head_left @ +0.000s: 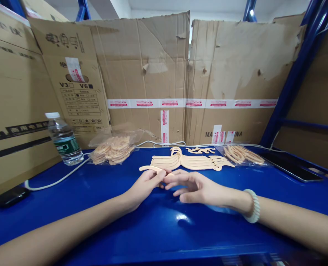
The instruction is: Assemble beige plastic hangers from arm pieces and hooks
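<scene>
My left hand (147,184) is closed on a thin, curved, pale wooden hanger piece (148,168), pinched between thumb and fingers. One end of it sticks out to the left; the rest is partly covered by fingers. My right hand (195,186) is beside it, fingers apart and bent, fingertips at the piece's right end; whether they touch it I cannot tell. Just beyond both hands, a row of flat wooden hangers (197,162) lies overlapped on the blue table (164,229). Small wooden pieces (199,150) are scattered behind the row.
Clear plastic bags of wooden pieces lie at left (112,149) and right (244,154). A water bottle (65,142) stands at left, near a black object (11,196) and a white cable (58,180). A phone (293,168) lies at right. Cardboard sheets (144,74) wall the back.
</scene>
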The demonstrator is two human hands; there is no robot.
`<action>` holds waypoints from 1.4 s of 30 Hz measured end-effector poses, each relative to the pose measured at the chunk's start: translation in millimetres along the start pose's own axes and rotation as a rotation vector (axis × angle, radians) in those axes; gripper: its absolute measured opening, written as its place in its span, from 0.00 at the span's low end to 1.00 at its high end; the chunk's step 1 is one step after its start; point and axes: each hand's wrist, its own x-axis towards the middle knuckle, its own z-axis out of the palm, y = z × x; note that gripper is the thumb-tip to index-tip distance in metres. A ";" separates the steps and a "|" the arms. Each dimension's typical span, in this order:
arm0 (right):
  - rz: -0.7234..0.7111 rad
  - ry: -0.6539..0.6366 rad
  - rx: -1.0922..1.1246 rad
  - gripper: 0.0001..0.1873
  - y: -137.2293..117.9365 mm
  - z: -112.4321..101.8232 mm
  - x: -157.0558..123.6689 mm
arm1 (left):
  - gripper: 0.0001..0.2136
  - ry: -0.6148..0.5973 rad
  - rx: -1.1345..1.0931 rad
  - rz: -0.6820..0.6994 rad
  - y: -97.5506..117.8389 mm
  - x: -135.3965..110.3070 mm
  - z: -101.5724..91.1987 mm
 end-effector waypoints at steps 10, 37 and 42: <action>-0.193 0.184 -0.920 0.16 -12.0 -18.7 -2.7 | 0.10 0.069 -0.245 -0.065 -0.3 3.5 -2.7; -0.067 0.139 -1.322 0.30 29.9 -72.0 10.5 | 0.09 0.261 -0.465 -0.207 2.2 9.8 -9.6; -0.033 0.361 -1.466 0.15 33.3 -71.3 8.8 | 0.07 0.265 -0.478 -0.205 0.3 10.5 -12.0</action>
